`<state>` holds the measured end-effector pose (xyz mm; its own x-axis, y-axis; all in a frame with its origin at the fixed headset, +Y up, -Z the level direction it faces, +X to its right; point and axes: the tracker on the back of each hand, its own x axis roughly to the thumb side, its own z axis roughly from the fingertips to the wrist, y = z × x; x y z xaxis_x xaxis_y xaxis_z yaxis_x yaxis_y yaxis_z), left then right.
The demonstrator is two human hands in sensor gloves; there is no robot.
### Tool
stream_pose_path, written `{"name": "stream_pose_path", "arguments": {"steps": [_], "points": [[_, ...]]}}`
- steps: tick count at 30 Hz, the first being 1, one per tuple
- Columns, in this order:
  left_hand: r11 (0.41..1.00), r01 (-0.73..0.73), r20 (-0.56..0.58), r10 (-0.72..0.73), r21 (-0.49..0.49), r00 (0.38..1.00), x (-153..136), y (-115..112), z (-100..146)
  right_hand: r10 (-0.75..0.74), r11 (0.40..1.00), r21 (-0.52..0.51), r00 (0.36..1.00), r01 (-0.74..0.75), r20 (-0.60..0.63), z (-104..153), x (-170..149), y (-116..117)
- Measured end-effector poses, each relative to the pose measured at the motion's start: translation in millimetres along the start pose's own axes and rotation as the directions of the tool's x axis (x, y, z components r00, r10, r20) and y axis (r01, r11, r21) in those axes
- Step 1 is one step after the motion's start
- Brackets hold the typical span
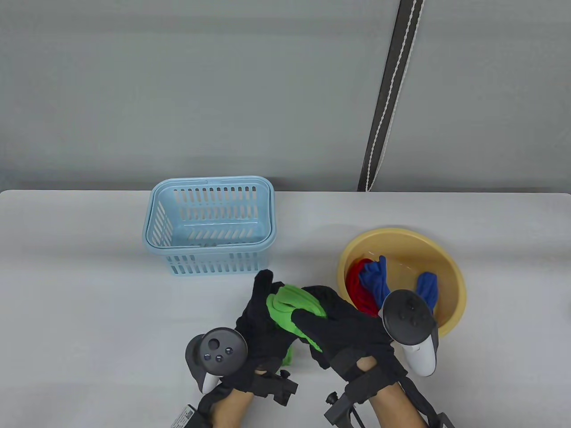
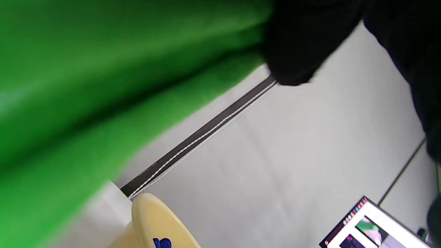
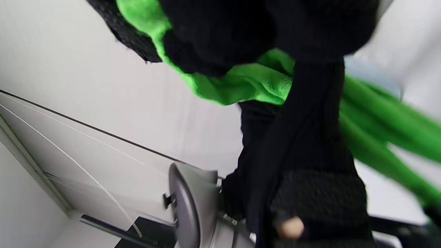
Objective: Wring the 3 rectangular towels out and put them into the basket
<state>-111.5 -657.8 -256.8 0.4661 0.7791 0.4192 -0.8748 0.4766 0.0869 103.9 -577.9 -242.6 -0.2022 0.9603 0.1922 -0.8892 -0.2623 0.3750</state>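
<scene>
A bright green towel [image 1: 285, 303] is bunched between my two gloved hands, above the table between basket and basin. My left hand [image 1: 261, 310] holds it from the left and underneath, and my right hand [image 1: 323, 314] grips it from the right with fingers curled over it. The green towel [image 2: 103, 86] fills the left wrist view. In the right wrist view the green towel [image 3: 248, 82] runs out from under my black fingers [image 3: 224, 34]. The light blue slotted basket [image 1: 209, 263] stands behind my left hand with nothing showing in it. A red towel [image 1: 359, 290] and a blue towel [image 1: 377, 281] lie in the yellow basin [image 1: 450, 276].
The yellow basin sits just right of my right hand, its rim [image 2: 155, 220] also showing in the left wrist view. A grey wall with a dark strap [image 1: 388, 98] rises behind the table. A lit screen [image 2: 365, 227] shows far off in the left wrist view.
</scene>
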Motion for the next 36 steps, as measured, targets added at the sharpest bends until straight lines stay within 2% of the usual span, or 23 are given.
{"name": "stream_pose_path", "arguments": {"steps": [2, 6, 8, 11, 13, 16, 20, 23, 24, 26, 28, 31, 32, 36], "points": [[0.999, -0.027, 0.000, 0.027, -0.016, 1.000, -9, 2, -1, -0.028, 1.000, -0.003, 1.000, 0.028, 0.007, -3, -10, -5], [0.987, -0.130, -0.039, 0.127, -0.097, 0.991, -23, 5, -3, -0.136, 0.981, -0.139, 0.991, 0.136, 0.011, -3, -38, -31], [0.960, -0.251, -0.038, 0.248, -0.126, 0.968, -27, 6, -5, -0.167, 0.964, -0.212, 0.986, 0.160, -0.013, -3, -67, -50], [0.913, -0.388, -0.092, 0.378, -0.129, 0.921, -29, 4, -6, -0.219, 0.951, -0.232, 0.975, 0.206, -0.032, -1, -100, -61], [0.889, -0.436, -0.116, 0.422, -0.141, 0.899, -31, 2, -6, -0.236, 0.954, -0.199, 0.971, 0.223, -0.041, 1, -116, -61], [0.826, -0.544, -0.150, 0.525, -0.149, 0.838, -35, 1, -4, -0.217, 0.951, -0.235, 0.975, 0.202, -0.041, 3, -133, -59], [0.771, -0.623, -0.149, 0.606, -0.134, 0.781, -38, 6, -4, -0.142, 0.971, -0.202, 0.989, 0.131, -0.041, 2, -133, -50], [0.720, -0.680, -0.154, 0.663, -0.135, 0.733, -41, 10, -2, -0.095, 0.972, -0.217, 0.995, 0.085, -0.037, 0, -132, -45], [0.729, -0.672, -0.157, 0.654, -0.133, 0.740, -42, 10, -1, -0.062, 0.976, -0.211, 0.997, 0.052, -0.039, -1, -132, -43], [0.800, -0.588, -0.145, 0.571, -0.123, 0.808, -43, 13, 2, 0.035, 0.976, -0.215, 0.999, -0.042, -0.036, 1, -129, -43], [0.842, -0.531, -0.148, 0.516, -0.097, 0.844, -44, 17, 3, 0.101, 0.967, -0.234, 0.994, -0.105, -0.031, 5, -127, -47], [0.890, -0.446, -0.134, 0.432, -0.098, 0.892, -43, 20, 5, 0.170, 0.933, -0.320, 0.985, -0.168, -0.020, 17, -116, -53], [0.913, -0.395, -0.123, 0.382, -0.105, 0.916, -41, 20, 6, 0.234, 0.906, -0.360, 0.972, -0.222, -0.008, 21, -109, -53], [0.945, -0.308, -0.112, 0.296, -0.107, 0.949, -37, 18, 9, 0.361, 0.889, -0.321, 0.931, -0.326, 0.054, 24, -93, -45]]}}
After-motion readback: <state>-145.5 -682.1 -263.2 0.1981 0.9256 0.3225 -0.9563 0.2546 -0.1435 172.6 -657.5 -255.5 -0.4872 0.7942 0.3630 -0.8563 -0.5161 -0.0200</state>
